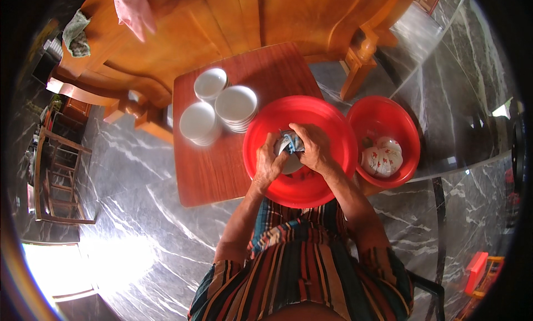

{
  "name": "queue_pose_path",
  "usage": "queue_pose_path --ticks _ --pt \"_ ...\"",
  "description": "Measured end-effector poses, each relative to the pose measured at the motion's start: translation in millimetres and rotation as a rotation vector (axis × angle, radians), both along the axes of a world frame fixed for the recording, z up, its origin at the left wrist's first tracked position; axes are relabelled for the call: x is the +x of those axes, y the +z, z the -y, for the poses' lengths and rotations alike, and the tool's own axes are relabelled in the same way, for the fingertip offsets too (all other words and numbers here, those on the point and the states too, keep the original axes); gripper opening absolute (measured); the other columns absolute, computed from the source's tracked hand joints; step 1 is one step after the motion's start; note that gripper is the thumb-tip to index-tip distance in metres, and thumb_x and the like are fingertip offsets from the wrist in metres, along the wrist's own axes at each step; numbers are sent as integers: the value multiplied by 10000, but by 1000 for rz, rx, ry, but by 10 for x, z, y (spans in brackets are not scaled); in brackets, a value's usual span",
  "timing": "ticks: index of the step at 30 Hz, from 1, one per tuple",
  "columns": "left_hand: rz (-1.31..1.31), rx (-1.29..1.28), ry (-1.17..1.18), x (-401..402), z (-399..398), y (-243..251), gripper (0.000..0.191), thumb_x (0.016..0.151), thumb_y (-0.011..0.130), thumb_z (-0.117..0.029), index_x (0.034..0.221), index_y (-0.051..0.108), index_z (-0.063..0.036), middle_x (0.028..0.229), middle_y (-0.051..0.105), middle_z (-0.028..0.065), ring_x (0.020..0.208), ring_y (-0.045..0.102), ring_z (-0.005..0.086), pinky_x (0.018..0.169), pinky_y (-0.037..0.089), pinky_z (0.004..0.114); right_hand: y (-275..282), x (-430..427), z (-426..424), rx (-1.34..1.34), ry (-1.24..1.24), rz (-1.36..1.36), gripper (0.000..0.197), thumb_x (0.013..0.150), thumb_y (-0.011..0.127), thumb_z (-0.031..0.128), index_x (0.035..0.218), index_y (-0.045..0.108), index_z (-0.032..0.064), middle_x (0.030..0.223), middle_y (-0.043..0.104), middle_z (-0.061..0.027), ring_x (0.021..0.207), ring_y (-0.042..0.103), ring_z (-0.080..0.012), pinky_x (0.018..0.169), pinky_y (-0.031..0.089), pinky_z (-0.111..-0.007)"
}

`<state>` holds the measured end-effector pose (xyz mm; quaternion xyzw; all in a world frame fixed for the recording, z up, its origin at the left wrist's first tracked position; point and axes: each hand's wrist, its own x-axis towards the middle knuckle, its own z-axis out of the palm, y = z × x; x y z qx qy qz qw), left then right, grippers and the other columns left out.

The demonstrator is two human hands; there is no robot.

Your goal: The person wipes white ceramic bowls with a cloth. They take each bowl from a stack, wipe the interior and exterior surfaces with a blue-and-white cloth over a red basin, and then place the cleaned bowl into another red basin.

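Note:
Both hands are over a large red plastic basin (259, 171) that rests on a wooden table (216, 171). My left hand (270, 160) grips a white bowl (293, 165) from its left side. On the other side, my right hand (314, 148) presses a blue-grey cloth (295, 141) against the bowl. The fingers hide much of both. Left of the basin stand several stacked white bowls (236, 103), in three stacks (198, 121), (210, 83).
A smaller red basin (410, 125) at the right holds white bowls with a red floral pattern (382, 160). Behind the table is a carved wooden bench (233, 25), with a pink rubber glove (132, 11) and a grey-green cloth (77, 36) on it. A wooden frame (62, 179) stands far left.

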<state>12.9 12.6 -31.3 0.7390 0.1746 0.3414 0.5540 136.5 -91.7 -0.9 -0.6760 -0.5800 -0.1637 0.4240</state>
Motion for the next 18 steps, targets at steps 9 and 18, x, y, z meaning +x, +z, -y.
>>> queue_pose_path --ticks 9,18 --pt "39 24 23 -15 15 124 356 734 582 -157 1039 523 16 845 638 205 784 645 300 704 499 367 -284 49 -40 32 -70 -22 484 612 673 -59 1073 553 26 945 625 -161 865 623 -328 733 516 -381" --pt "170 6 55 -50 19 113 396 781 590 -213 1095 491 8 916 627 201 839 627 278 746 488 354 -293 15 -74 66 -103 -441 363 655 679 -37 980 557 68 830 645 -136 783 656 -303 658 520 -339"
